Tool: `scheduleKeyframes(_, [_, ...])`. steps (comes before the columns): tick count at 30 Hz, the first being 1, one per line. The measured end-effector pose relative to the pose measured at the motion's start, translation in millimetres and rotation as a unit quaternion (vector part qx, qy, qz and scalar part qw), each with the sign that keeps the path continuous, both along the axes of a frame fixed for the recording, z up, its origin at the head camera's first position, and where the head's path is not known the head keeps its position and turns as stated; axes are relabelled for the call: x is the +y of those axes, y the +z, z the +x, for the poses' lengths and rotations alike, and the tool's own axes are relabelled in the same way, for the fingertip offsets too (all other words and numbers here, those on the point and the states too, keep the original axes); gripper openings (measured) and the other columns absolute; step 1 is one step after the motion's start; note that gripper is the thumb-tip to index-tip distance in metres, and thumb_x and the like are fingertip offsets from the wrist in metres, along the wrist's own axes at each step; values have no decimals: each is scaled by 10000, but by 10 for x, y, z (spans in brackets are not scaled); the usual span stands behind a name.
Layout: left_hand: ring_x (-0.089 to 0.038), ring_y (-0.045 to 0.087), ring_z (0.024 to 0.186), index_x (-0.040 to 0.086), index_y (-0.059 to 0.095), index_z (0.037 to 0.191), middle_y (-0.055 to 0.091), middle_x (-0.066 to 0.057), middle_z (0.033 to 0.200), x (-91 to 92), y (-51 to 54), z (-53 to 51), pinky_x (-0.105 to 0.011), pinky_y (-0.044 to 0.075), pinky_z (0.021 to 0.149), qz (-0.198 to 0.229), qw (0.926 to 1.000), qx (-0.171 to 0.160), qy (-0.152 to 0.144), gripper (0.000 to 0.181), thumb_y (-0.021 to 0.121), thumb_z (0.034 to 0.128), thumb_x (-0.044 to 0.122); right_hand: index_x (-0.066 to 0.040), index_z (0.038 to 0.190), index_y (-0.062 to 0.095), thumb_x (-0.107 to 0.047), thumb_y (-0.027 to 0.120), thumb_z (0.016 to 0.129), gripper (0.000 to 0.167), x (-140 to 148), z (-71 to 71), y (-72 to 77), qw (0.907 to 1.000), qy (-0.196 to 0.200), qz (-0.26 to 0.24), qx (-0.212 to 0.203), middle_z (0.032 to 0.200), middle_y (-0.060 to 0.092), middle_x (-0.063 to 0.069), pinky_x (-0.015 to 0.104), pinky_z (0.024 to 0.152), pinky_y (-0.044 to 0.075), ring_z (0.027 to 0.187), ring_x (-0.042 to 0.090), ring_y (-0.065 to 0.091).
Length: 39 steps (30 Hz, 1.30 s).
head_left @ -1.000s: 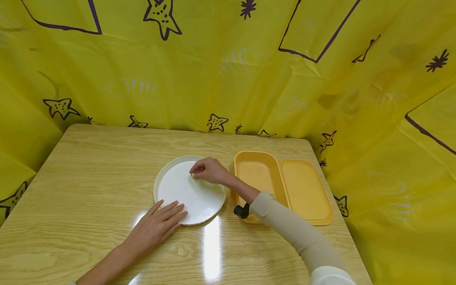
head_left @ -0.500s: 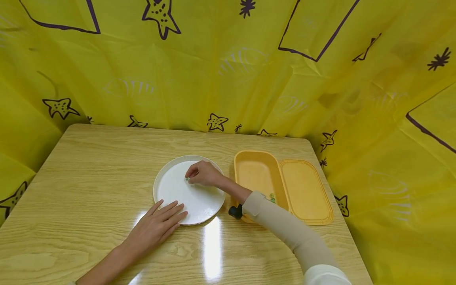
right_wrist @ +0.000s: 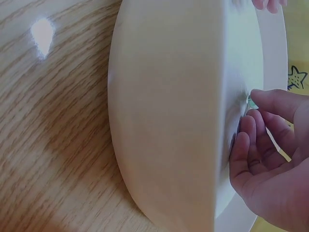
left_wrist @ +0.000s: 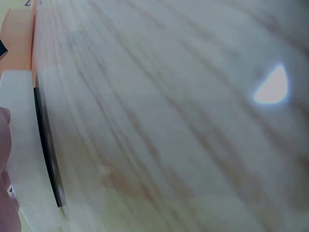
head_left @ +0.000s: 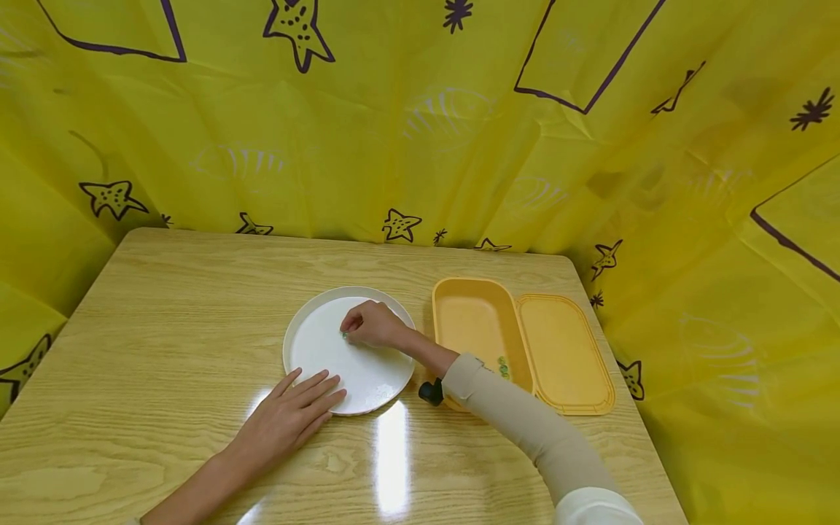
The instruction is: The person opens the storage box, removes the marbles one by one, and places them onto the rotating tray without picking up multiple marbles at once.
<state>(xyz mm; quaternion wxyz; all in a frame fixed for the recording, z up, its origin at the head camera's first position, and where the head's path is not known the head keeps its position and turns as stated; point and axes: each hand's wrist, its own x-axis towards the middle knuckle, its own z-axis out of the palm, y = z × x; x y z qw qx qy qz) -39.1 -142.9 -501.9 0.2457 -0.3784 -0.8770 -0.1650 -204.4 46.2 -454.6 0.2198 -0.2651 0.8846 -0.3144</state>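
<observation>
My right hand (head_left: 375,324) is over the middle of a round white plate (head_left: 315,372) with a raised rim. Its thumb and fingertips pinch a small green translucent piece (right_wrist: 252,103), low at the plate's surface. The piece is too small and too covered to tell its kind. My left hand (head_left: 285,415) lies with its fingers straight and spread, resting on the plate's near left rim. Several similar small green pieces (head_left: 503,367) lie in a yellow-orange box (head_left: 475,317) to the right, partly behind my right sleeve.
The box's flat lid (head_left: 564,354) lies beside it on the right. A black camera mount (head_left: 432,392) sticks out from my right wrist near the box's front corner. A yellow patterned curtain (head_left: 420,146) surrounds the back and sides of the wooden table (head_left: 197,313).
My right hand has shifted slightly left and nearer on the plate, pinching the green piece. Its sleeve moved left too, uncovering green pieces in the box. The left hand stays put.
</observation>
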Motion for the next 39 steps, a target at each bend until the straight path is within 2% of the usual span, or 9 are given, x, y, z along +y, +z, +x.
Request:
scheduleKeyframes(14, [-280,593,1212,111,687,1257,651,-83,1294,6,17,-10,-525,385,1033,-12,10000,8,8,508,259,1119,347,-79,946,752,-31,738,845,113,7,-13,52,10000,-9,41,-84,835,689,5,159,647,455,732,51,570])
scheduleKeyframes(21, [-274,601,1201,115,691,1248,657,-81,1284,13,11,-14,-523,395,1026,-4,10000,95,-26,499,263,1119,339,-74,979,747,-64,760,862,118,26,-27,116,10000,52,45,57,841,668,-25,164,666,465,770,67,581])
scheduleKeyframes(26, [-277,599,1203,112,689,1251,657,-83,1283,10,7,-17,-527,396,1025,-3,10000,68,-28,503,262,1119,342,-60,1020,747,-93,767,871,155,69,-32,243,9999,85,-125,12,894,668,-15,176,684,487,844,99,601])
scheduleKeyframes(31, [-278,597,1207,116,689,1253,655,-80,1287,7,4,-13,-527,393,1025,36,10000,21,-27,501,265,1118,347,-7,1099,722,-86,754,889,226,174,-44,408,9992,95,-374,-133,1028,697,70,199,755,524,953,159,639])
scheduleKeyframes(39, [-284,579,1231,115,682,1270,640,-82,1315,4,-2,-4,-528,377,1036,22,9999,-116,3,507,263,1117,358,27,1195,676,-84,746,905,318,564,-71,650,9983,-47,-569,-140,1154,665,189,257,817,555,994,228,659])
